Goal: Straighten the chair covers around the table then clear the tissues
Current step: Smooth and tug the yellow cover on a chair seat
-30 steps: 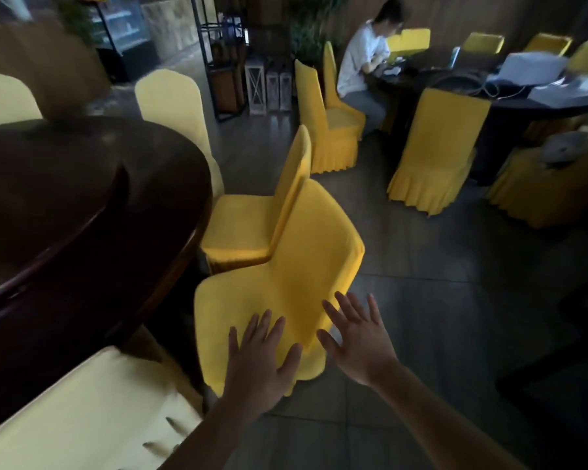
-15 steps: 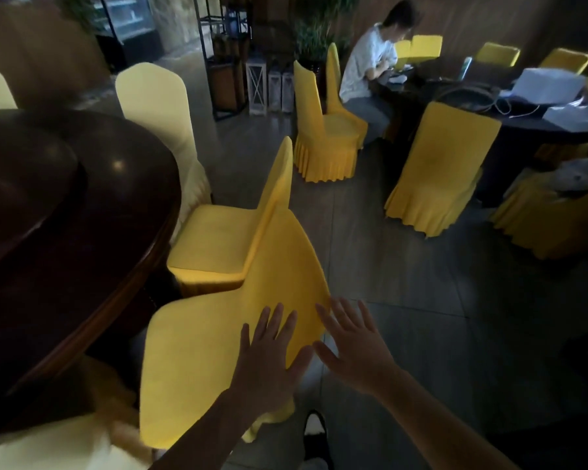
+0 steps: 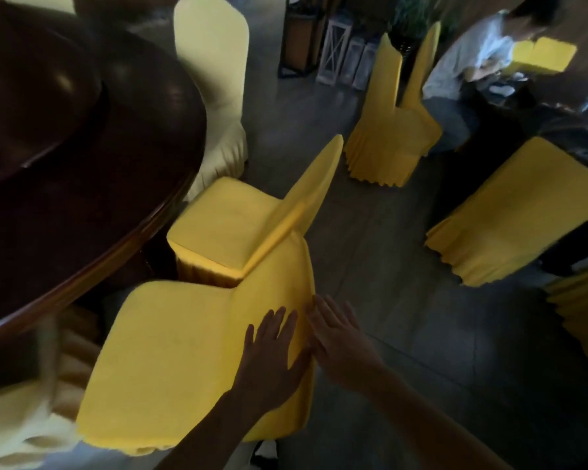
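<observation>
Head view, looking down from above. Both hands lie flat with fingers straight and spread, holding nothing. The left hand [image 3: 272, 354] presses on the front face of the backrest of the nearest yellow chair cover [image 3: 170, 361]; the right hand [image 3: 336, 337] sits just beside it at the backrest's outer edge. The two hands almost touch. They are likely placed this way to smooth the cloth flat and pull it square over the chair's back, so the straightening step looks to be in hand. No tissues can be seen anywhere, so the clearing step seems still to come.

The chair stands tucked close to a large round dark wooden bench [image 3: 82, 157], glossy, with a raised round centre. Just beyond sits a second yellow-covered chair [image 3: 224, 232], and past that a cream-covered chair [image 3: 214, 79], both facing the same bench. A corner of another cream cover [image 3: 17, 432] shows at lower left, blurred.

The floor [image 3: 387, 252] is dark grey tile. The room is dim. Further off, more yellow-covered chairs surround another dark bench, where a seated person [image 3: 469, 62] in a pale shirt bends forward.
</observation>
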